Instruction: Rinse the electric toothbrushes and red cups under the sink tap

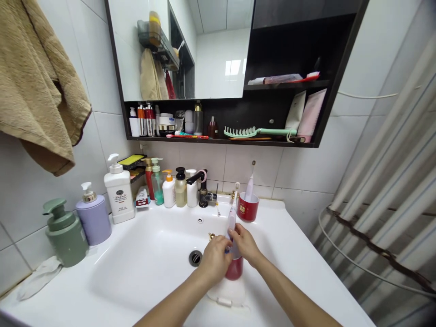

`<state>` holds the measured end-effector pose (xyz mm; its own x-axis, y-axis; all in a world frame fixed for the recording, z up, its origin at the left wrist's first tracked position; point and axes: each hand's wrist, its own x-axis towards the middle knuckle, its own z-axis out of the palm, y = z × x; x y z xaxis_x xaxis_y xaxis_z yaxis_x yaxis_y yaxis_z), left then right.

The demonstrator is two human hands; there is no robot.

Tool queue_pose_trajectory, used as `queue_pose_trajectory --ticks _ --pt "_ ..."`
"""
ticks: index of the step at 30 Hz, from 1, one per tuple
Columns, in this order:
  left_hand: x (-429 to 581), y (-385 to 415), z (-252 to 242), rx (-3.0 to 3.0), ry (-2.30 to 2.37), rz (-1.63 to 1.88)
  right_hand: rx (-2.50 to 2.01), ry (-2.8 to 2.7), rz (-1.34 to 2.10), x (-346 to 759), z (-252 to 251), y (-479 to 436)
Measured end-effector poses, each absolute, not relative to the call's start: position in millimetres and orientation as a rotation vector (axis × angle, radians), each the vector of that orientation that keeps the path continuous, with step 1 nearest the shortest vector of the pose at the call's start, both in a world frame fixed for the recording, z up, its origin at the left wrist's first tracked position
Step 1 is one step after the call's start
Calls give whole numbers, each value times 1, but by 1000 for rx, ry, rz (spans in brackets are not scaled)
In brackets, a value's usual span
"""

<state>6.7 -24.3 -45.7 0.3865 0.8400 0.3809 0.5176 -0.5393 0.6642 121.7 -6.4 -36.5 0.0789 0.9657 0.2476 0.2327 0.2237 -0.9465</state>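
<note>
Over the right side of the white sink, my right hand [245, 244] has its fingers closed round a pale pink electric toothbrush [231, 220], held upright. My left hand [216, 257] is at the upper side of a red cup [235, 269], its fingers bent inward; something small and blue shows at its fingertips. The cup is below both hands, and its rim is partly hidden by them. Another red cup [248, 208] stands on the sink's back ledge, with a second pale electric toothbrush [250, 188] upright in it.
A black faucet [203, 190] rises behind the basin [146, 259]. Several pump bottles, among them a green one [68, 236] and a purple one [95, 220], line the left and back ledge. Above hangs a mirrored cabinet [204, 141]. A striped curtain [391, 181] is at right.
</note>
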Motion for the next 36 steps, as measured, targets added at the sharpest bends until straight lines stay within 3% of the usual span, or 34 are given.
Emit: queue_pose_trajectory --ticks 4,8,23,36 --pt "5 -24 -51 2574 1170 648 -1290 -1448 811 125 -54 -8" --pt "7 -23 -56 2635 1153 532 -1313 -1447 770 127 -59 -14" --pt "117 -6 11 2611 621 941 -1377 -1249 500 242 13 -24" --pt "176 62 5 2699 806 910 -1456 -1264 504 302 -2 65"
